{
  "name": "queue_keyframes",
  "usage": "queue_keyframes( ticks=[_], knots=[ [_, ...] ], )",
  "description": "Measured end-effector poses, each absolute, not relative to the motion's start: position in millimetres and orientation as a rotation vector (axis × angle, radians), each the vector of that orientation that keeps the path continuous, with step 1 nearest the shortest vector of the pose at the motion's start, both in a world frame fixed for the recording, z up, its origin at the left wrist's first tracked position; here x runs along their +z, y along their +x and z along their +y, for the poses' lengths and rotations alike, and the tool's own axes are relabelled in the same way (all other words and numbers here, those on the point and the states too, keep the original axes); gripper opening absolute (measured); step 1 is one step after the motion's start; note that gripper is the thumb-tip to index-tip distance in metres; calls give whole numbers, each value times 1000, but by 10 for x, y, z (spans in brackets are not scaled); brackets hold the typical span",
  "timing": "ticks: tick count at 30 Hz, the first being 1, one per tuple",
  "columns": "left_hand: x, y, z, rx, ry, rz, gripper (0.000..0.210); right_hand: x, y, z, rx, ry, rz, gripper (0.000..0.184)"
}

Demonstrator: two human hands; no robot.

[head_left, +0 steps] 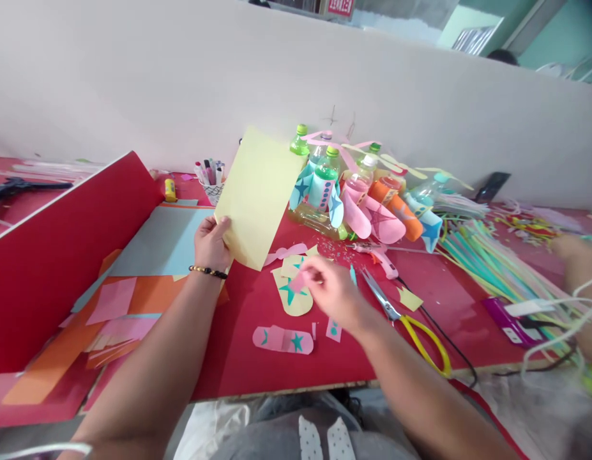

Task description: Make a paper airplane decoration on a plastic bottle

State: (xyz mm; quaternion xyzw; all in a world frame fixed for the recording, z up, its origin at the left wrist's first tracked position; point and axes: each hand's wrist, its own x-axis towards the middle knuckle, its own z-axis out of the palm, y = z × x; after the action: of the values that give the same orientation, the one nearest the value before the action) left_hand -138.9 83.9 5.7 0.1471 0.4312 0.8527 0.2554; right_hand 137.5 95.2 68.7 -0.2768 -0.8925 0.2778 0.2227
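My left hand [213,246] grips a pale yellow sheet of paper [260,191] by its lower left edge, thumb on top, holding it raised above the table. Over the middle of the table my right hand [331,291] is pinched on a small pink paper piece [298,282], blurred by motion. Under that hand lies a yellow rounded paper cutout [296,306] with green stars, partly hidden. Closer to me rests a pink paper strip [282,339] with green shapes. A pink piece with green dots [333,329] lies beside it.
Scissors [401,319] and a pink glue gun [379,259] lie to the right. Decorated plastic bottles [327,169] stand at the back. Coloured paper [156,287] and a red upright board [80,255] are left, pipe cleaners [497,268] right. Another person's arm [580,287] shows at the right edge.
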Motion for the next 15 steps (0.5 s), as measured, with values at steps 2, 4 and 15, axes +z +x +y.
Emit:
queue_keyframes(
  ticks=[2, 4, 15],
  knots=[
    [48, -1400, 850, 2335, 379, 1175, 32, 728, 1966, 1121, 788, -976, -2290, 21],
    [40, -1400, 858, 2336, 369, 1185, 32, 681, 2570, 1281, 714, -1233, -2212, 27],
    [-40, -1335, 829, 2208, 452, 1392, 34, 104, 3613, 1531, 453, -1899, -2275, 27]
  ],
)
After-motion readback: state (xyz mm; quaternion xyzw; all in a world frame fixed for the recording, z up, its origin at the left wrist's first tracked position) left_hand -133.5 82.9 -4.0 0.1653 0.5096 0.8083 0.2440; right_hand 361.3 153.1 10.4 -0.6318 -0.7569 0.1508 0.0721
